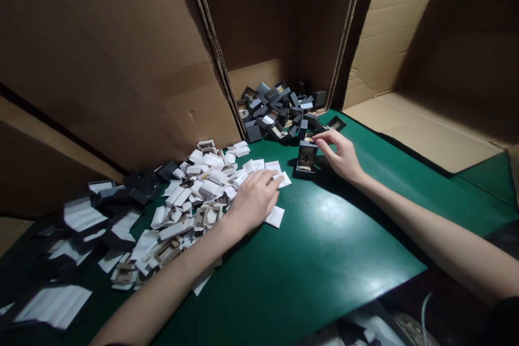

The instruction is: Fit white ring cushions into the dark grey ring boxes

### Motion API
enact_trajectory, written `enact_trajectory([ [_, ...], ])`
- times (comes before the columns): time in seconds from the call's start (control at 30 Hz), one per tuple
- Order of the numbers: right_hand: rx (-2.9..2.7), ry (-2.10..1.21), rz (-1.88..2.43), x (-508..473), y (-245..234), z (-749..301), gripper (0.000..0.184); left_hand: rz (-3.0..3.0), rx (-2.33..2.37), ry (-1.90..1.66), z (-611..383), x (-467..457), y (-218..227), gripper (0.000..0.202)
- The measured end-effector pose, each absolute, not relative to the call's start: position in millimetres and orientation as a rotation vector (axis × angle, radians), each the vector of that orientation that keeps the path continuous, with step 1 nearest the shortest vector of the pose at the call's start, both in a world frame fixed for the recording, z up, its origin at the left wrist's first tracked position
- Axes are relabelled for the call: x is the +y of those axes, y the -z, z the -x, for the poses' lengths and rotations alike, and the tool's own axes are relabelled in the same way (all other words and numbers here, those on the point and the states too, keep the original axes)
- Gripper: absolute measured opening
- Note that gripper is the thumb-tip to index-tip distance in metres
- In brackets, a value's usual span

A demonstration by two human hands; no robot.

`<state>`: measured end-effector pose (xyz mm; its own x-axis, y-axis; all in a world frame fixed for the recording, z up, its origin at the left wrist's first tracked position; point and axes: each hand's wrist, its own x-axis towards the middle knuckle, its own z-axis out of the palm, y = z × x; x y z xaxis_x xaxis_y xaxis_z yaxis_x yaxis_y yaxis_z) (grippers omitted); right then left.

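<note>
My left hand (254, 198) lies palm down on the edge of a heap of small white folded cards (194, 194), its fingers curled over one white card (281, 178). My right hand (339, 154) reaches forward to a small open black box (306, 159) standing on the green mat (324, 248); thumb and fingers pinch its raised lid. Just beyond it lies a pile of similar small black boxes (279, 111), several of them open, spilling from a tall cardboard carton.
Large cardboard cartons (121, 54) wall the back and left. A flattened cardboard sheet (421, 130) lies at the right. More black boxes and white inserts (93, 216) lie at the left. Dark clutter sits past the mat's near edge.
</note>
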<state>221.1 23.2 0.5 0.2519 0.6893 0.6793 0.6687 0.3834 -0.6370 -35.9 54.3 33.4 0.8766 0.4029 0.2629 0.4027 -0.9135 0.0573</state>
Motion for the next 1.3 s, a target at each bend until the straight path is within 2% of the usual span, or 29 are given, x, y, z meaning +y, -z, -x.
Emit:
enact_trajectory([
  [0.2, -1.607, 0.136, 1.218, 18, -5, -211, 0.012, -2.999, 0.802, -0.095, 40, 81, -30, 0.037],
  [0.33, -1.782, 0.257, 1.223, 19, -1, -207, 0.01, -2.978, 0.825, -0.1, 40, 83, -28, 0.04],
  [0.47, -1.872, 0.205, 1.226, 21, 5, -210, 0.015, -2.915, 0.844, -0.127, 40, 85, -28, 0.043],
  [0.57, -1.857, 0.178, 1.231, 24, 9, -216, 0.016, -2.814, 0.842, -0.236, 39, 86, -32, 0.041],
  [0.73, -1.765, 0.218, 1.268, 23, 5, -215, 0.012, -2.301, 0.837, -0.693, 36, 86, -41, 0.02],
  [0.8, -1.734, 0.169, 1.237, 18, -2, -208, 0.011, -2.068, 0.841, -0.782, 34, 84, -43, 0.015],
  [0.97, -1.75, -0.167, 1.154, 3, -17, -183, 0.014, -1.753, 0.754, -0.788, 28, 74, -47, 0.022],
  [1.13, -1.627, -0.524, 1.104, 1, -13, -173, 0.025, -1.716, 0.706, -0.727, 23, 62, -47, 0.026],
  [1.3, -1.346, -0.56, 1.044, 5, -18, -184, 0.026, -1.882, 0.686, -0.713, 21, 54, -41, 0.018],
])
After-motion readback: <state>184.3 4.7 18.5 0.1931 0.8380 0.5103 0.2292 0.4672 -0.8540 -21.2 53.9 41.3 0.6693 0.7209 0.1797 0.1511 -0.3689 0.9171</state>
